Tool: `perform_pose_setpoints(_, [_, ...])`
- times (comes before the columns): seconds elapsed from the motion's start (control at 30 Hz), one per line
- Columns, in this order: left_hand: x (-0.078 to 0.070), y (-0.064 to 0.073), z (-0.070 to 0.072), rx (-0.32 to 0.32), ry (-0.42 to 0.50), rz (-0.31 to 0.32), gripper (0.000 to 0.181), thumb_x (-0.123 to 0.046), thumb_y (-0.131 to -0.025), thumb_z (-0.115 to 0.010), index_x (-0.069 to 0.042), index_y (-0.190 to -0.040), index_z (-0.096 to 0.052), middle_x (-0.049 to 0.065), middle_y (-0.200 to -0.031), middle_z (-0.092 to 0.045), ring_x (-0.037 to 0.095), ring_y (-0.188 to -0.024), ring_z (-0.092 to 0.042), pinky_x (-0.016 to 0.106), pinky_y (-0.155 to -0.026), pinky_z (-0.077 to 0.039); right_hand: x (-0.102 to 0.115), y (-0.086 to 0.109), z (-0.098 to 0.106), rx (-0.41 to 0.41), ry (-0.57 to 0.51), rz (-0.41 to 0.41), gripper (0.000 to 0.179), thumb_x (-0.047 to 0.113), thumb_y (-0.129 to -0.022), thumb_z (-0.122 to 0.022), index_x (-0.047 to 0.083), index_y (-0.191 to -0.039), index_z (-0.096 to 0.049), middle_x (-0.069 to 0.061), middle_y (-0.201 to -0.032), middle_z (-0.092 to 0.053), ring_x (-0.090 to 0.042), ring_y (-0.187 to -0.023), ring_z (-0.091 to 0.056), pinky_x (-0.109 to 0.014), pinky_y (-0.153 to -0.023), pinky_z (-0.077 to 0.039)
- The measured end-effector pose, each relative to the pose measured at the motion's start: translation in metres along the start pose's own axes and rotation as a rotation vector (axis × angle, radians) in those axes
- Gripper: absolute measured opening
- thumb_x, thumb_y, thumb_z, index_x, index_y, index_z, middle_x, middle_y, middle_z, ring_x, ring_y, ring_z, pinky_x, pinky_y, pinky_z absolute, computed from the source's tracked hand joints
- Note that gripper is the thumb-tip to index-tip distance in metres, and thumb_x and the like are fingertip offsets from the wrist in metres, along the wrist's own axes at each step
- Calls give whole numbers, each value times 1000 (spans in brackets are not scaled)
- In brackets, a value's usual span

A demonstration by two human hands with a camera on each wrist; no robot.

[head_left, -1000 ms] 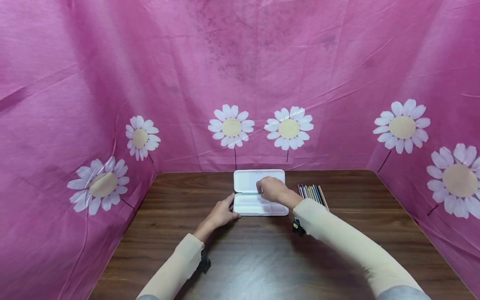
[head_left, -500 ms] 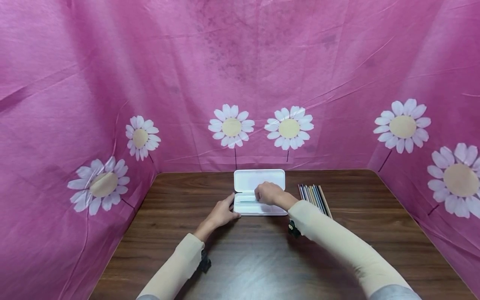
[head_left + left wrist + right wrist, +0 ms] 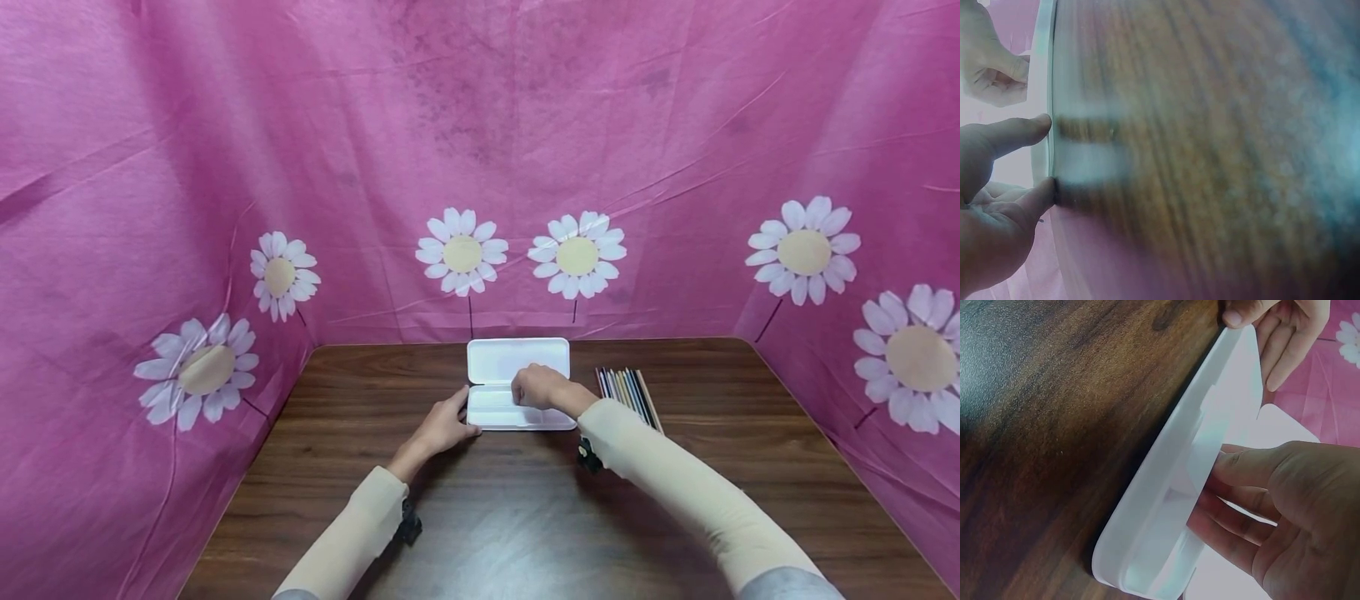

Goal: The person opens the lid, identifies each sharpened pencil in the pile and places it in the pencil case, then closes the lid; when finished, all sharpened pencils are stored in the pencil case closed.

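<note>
A white pencil case (image 3: 491,419) lies with its lid (image 3: 491,358) raised at the back of the table. My left hand (image 3: 441,427) holds its left end, the thumb on the front wall and the other fingers along the side. In the left wrist view, fingertips (image 3: 1042,125) press on the case's rim. My right hand (image 3: 542,387) reaches into the rear compartment with bent fingers. From the right wrist view, its thumb (image 3: 1235,464) lies at the inner divider, and the other fingertips dip behind it. I cannot tell whether those fingers still pinch a pencil.
Several coloured pencils (image 3: 628,396) lie side by side to the right of the case, partly behind the right sleeve. The brown wooden table (image 3: 510,517) runs back to a pink cloth (image 3: 517,167) printed with daisies, which closes off the back and sides.
My right hand has come down from near the lid hinge into the case. The light blue pencil seen under it half a second ago is now out of sight. My left hand stays put.
</note>
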State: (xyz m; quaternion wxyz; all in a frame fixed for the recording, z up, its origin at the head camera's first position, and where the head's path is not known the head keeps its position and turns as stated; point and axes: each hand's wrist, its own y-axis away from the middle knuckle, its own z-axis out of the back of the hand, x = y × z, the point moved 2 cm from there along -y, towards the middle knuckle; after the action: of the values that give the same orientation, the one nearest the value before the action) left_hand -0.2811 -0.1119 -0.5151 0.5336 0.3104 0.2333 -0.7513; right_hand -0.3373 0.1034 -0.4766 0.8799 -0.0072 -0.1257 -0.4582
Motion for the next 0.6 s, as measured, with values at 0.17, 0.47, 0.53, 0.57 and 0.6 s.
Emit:
perform_pose_setpoints(0.17, [-1,1,0,9,6,1,90,-8,-90,-84,12,-161,-32,35,-162,-41,40,-136,-63,46,-116,-52,-1,1,0,2,-10,1,18,-3,-87,-73,12,-84,-81,-3,-91,-79,-23,-89,-72,-42,-83,-64])
perform_pose_setpoints(0.47, [-2,0,-1,21,4,19,90,-9,-91,-83,12,-162,-31,35,-162,-41,40,-138,-61,46,-117,-51,-15,16,17,-86,-44,-4,8,6,-90,-76,12,-85,-79,1,-84,-75,-16,-79,-64,-40,-78,-61])
perform_pose_setpoints(0.53, [-1,-1,-1,21,0,22,91,-9,-91,-84,12,-162,-31,34,-162,-41,40,-138,-61,46,-118,-50,-21,23,24,-127,-61,-9,9,7,-90,-75,13,-84,-78,2,-80,-73,-15,-76,-62,-39,-75,-60])
perform_pose_setpoints(0.57, [-1,-1,-1,20,-1,23,91,-9,-91,-83,12,-162,-31,34,-163,-41,40,-139,-61,46,-119,-50,-24,27,27,-151,-67,-11,9,7,-89,-75,13,-83,-77,3,-79,-72,-14,-75,-61,-38,-73,-59])
perform_pose_setpoints(0.6, [0,-1,-1,19,-2,22,91,-9,-91,-83,12,-162,-31,34,-163,-41,40,-139,-61,46,-119,-50,-28,31,30,-172,-75,-21,10,7,-89,-74,14,-82,-77,3,-78,-71,-13,-73,-60,-37,-72,-58])
